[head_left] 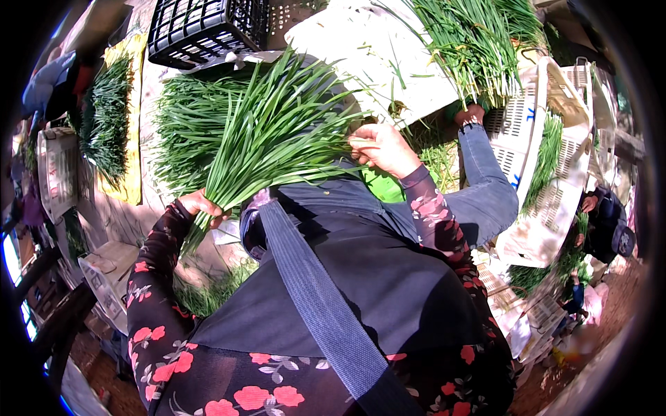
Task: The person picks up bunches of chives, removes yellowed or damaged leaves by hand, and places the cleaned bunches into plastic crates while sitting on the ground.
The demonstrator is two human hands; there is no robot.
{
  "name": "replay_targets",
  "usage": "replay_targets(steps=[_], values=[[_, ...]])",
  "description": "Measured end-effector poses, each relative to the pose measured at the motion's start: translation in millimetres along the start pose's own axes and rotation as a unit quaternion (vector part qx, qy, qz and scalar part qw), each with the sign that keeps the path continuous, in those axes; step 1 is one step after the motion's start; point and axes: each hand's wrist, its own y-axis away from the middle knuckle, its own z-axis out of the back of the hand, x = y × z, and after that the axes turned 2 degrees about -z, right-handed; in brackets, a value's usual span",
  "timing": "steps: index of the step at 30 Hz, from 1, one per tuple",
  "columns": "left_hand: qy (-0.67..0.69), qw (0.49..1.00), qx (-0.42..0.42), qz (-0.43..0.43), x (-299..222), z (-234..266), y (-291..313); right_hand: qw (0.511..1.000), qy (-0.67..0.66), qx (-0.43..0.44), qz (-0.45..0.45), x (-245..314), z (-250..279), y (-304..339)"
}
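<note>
My left hand [201, 205] is closed around the pale lower stems of a bunch of garlic chives [267, 135]. The long green leaves fan up and to the right over my lap. At their tips on the right, my right hand [385, 148] has its fingers curled and pinched together; what sits between them, if anything, is too small to make out. A larger pile of garlic chives [187, 125] lies just beyond the bunch, partly covered by it.
A black plastic crate [208, 31] stands at the far left of centre. More chives [479, 45] lie beside a white sheet [347, 41] at the far right. White crates [534, 229] stand at my right, and chives on a yellow cloth [133, 166] lie left. Other people are around.
</note>
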Motion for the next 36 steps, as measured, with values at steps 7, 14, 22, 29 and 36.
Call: replay_targets(steps=[7,14,22,29,36], values=[[0.02,1.0,-0.003,0.003,-1.0,-4.2,2.1,0.977,0.055,-0.126,0.161,17.1,-5.6,15.3],[-0.002,1.0,0.013,-0.006,0.0,0.8,0.2,0.978,0.084,-0.093,0.167,7.7,-28.0,3.7],[0.033,0.999,0.024,-0.011,8.1,2.9,1.7,0.975,0.035,-0.172,0.136,20.9,-26.5,22.2],[0.018,1.0,0.016,0.008,3.5,4.6,-1.3,0.943,0.136,-0.202,0.228,7.7,-49.1,3.8],[0.038,0.999,0.033,-0.007,0.2,-1.5,2.3,0.95,0.089,-0.156,0.254,15.6,-50.4,2.6]])
